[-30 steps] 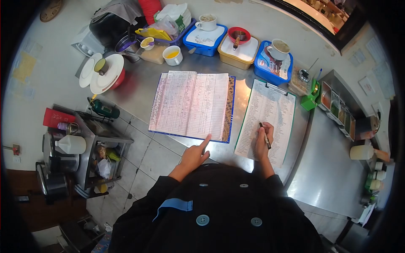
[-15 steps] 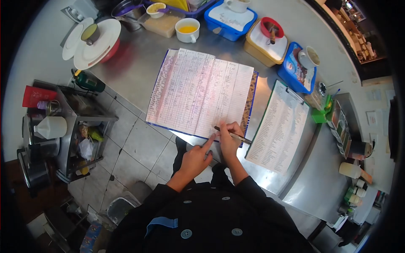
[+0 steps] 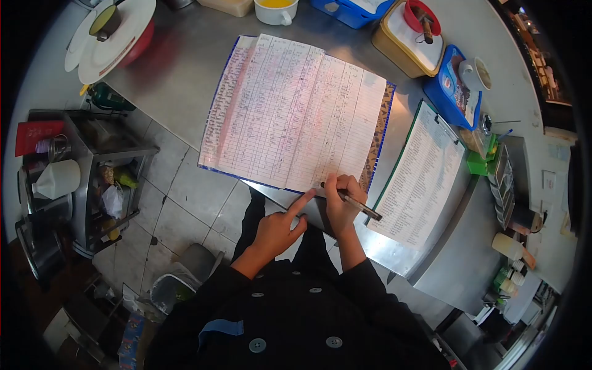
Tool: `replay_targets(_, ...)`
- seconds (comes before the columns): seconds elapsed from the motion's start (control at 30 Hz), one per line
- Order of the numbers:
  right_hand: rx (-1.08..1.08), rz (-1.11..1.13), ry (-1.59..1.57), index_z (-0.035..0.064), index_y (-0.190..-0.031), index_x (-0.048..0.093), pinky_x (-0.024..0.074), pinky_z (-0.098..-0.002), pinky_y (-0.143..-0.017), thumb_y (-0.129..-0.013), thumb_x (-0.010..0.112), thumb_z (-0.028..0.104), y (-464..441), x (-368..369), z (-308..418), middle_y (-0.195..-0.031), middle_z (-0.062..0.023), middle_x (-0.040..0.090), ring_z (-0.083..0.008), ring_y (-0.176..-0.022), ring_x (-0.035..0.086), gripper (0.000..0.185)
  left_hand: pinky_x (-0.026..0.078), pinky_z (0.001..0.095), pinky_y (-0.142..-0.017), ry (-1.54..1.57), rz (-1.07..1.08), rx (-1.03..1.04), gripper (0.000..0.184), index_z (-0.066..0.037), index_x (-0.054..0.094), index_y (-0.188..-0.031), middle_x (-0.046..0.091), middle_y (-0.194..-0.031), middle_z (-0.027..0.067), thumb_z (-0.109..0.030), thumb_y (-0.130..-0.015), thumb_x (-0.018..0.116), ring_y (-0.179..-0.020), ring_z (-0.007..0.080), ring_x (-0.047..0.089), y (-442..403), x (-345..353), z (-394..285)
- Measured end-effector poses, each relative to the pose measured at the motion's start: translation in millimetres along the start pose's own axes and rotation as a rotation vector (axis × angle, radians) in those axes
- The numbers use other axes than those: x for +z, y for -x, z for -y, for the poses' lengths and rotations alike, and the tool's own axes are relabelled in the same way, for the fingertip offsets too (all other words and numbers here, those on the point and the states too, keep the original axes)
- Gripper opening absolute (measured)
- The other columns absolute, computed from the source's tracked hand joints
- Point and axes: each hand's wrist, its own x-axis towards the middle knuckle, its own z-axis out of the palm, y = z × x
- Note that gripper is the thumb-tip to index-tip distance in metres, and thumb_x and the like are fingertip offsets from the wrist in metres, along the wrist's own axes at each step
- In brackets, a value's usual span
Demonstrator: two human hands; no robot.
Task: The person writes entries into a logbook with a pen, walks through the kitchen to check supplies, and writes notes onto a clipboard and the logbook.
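An open ledger notebook (image 3: 283,117) with handwritten columns lies on the steel counter (image 3: 179,74). At its lower right page my right hand (image 3: 344,206) grips a dark pen (image 3: 357,206), the tip at the paper near the bottom edge. My left hand (image 3: 277,231) is just below the book, index finger stretched out to the lower page edge, the other fingers partly curled, holding nothing. To the right of the book lies a clipboard (image 3: 422,179) with a printed or written list on it.
Along the back stand a white cup (image 3: 276,11), a yellowish tub (image 3: 401,46) with a red bowl (image 3: 422,18) on it, and a blue tub (image 3: 453,92). Stacked plates (image 3: 117,46) are at left, over a metal cart (image 3: 102,154). A bin (image 3: 176,290) stands on the floor.
The view has shifted, so the ledger and counter sit higher and larger in the frame. My right hand still holds the pen near the page bottom; my left finger stays at the page edge.
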Motion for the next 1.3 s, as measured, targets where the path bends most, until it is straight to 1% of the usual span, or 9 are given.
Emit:
replay_targets(0.03,-0.091,-0.018,0.103,0.0043,-0.062,0.047,0.0325,-0.0203,-0.045,-0.082,0.066,0.000,0,2,1,-0.058,-0.0029,0.055,-0.0039,-0.048,0.042,0.028,0.049,0.0393,-0.048,0.000,0.002,-0.007,0.062,-0.029,0.035,-0.142,0.055,-0.050,0.0108,-0.023,-0.085,0.058,-0.046,0.0294,0.058,-1,0,1)
replay_targets(0.57,-0.124,-0.001,0.202,0.0032,-0.063,0.048,0.0336,-0.0213,-0.045,-0.082,0.064,0.000,1,3,2,-0.056,-0.0029,0.054,-0.0056,-0.047,0.043,0.026,0.047,0.0380,-0.046,0.077,0.006,0.010,0.061,-0.027,0.035,-0.142,0.054,-0.049,0.0108,-0.024,-0.085,0.057,-0.045,0.0292,0.057,-2,7,9)
replay_targets(0.63,0.037,-0.088,-0.053,0.0047,-0.064,0.047,0.0360,-0.0211,-0.047,-0.084,0.063,0.001,2,-1,-11,-0.056,-0.0029,0.053,-0.0067,-0.048,0.045,0.026,0.047,0.0379,-0.046,0.057,0.003,0.017,0.061,-0.027,0.035,-0.142,0.055,-0.050,0.0109,-0.024,-0.085,0.058,-0.045,0.0293,0.057,-2,6,8)
replay_targets(0.67,0.229,-0.134,-0.258,0.0066,-0.065,0.045,0.0381,-0.0205,-0.049,-0.086,0.061,0.001,-3,-4,4,-0.058,-0.0023,0.052,-0.0068,-0.049,0.046,0.027,0.047,0.0379,-0.046,0.077,-0.019,0.032,0.060,-0.026,0.036,-0.141,0.056,-0.051,0.0109,-0.023,-0.085,0.058,-0.045,0.0295,0.057,-2,6,7)
replay_targets(0.77,0.309,-0.224,-0.311,0.0039,-0.066,0.050,0.0379,-0.0206,-0.049,-0.083,0.062,-0.002,-8,-14,11,-0.060,-0.0037,0.054,-0.0070,-0.053,0.049,0.022,0.046,0.0392,-0.046,0.112,-0.036,0.055,0.061,-0.026,0.034,-0.141,0.055,-0.052,0.0115,-0.022,-0.086,0.058,-0.044,0.0296,0.056,-3,6,7)
replay_targets(1.0,0.041,-0.110,-0.057,0.0033,-0.064,0.049,0.0352,-0.0194,-0.051,-0.084,0.063,-0.001,-9,-12,21,-0.062,-0.0021,0.054,-0.0048,-0.055,0.046,0.025,0.047,0.0379,-0.045,0.073,0.019,0.014,0.062,-0.028,0.033,-0.142,0.058,-0.054,0.0120,-0.023,-0.085,0.058,-0.046,0.0300,0.058,-3,6,9)
replay_targets(1.13,0.051,-0.173,-0.256,0.0041,-0.063,0.049,0.0350,-0.0191,-0.051,-0.085,0.063,-0.001,-18,-2,37,-0.060,-0.0011,0.055,-0.0042,-0.054,0.046,0.027,0.047,0.0383,-0.045,0.102,-0.006,0.033,0.062,-0.029,0.033,-0.142,0.056,-0.052,0.0114,-0.023,-0.085,0.058,-0.045,0.0301,0.058,-3,8,10)
replay_targets(1.2,0.256,-0.150,-0.360,0.0049,-0.061,0.049,0.0346,-0.0193,-0.050,-0.086,0.064,0.000,-20,3,39,-0.059,0.0002,0.054,-0.0039,-0.052,0.045,0.029,0.048,0.0386,-0.045,0.108,0.009,0.014,0.062,-0.028,0.034,-0.142,0.055,-0.051,0.0110,-0.023,-0.085,0.058,-0.045,0.0300,0.058,-4,8,10)
replay_targets(1.3,0.128,-0.034,-0.172,0.0051,-0.061,0.049,0.0345,-0.0194,-0.049,-0.086,0.064,0.001,-14,4,14,-0.057,0.0001,0.054,-0.0033,-0.051,0.044,0.028,0.048,0.0385,-0.046,0.099,0.028,-0.003,0.061,-0.028,0.035,-0.141,0.055,-0.051,0.0106,-0.023,-0.085,0.058,-0.045,0.0294,0.058,-4,2,6)
